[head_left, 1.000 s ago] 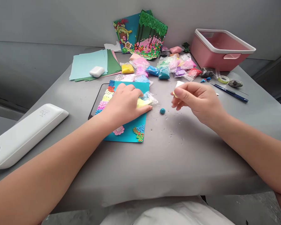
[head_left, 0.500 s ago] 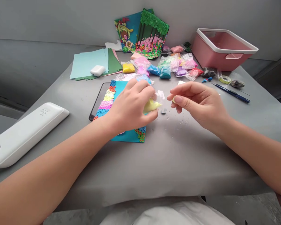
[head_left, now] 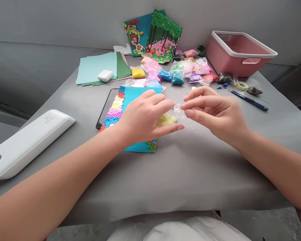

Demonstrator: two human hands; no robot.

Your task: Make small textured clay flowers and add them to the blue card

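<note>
My left hand [head_left: 145, 115] is closed around a small clear bag of pale yellow modelling clay [head_left: 166, 119], above the turquoise card. The bag's open-looking clear end [head_left: 177, 109] points toward my right hand [head_left: 215, 117], whose thumb and fingertips are pinched together just beside it. A small pale yellow bit of clay showed in this pinch a moment ago; my fingers hide it now. Under my left forearm and hand lies the turquoise card [head_left: 137, 95], edged with rows of tiny coloured clay rings. It rests partly over a dark tablet-like slab [head_left: 105, 108].
Several bags of coloured clay [head_left: 178, 77] lie at the back, before two decorated cards [head_left: 164, 36]. A pink basket [head_left: 240, 60] stands back right, near a dark blue pen-like tool [head_left: 251, 101] and tape [head_left: 241, 86]. Coloured sheets [head_left: 96, 68], a white case [head_left: 105, 75] and a white device [head_left: 40, 140] are left.
My left hand has shifted slightly right with the bag, its thumb stretching further out. My right hand's fingertips have come close to the bag's end, and the yellow bit is no longer visible.
</note>
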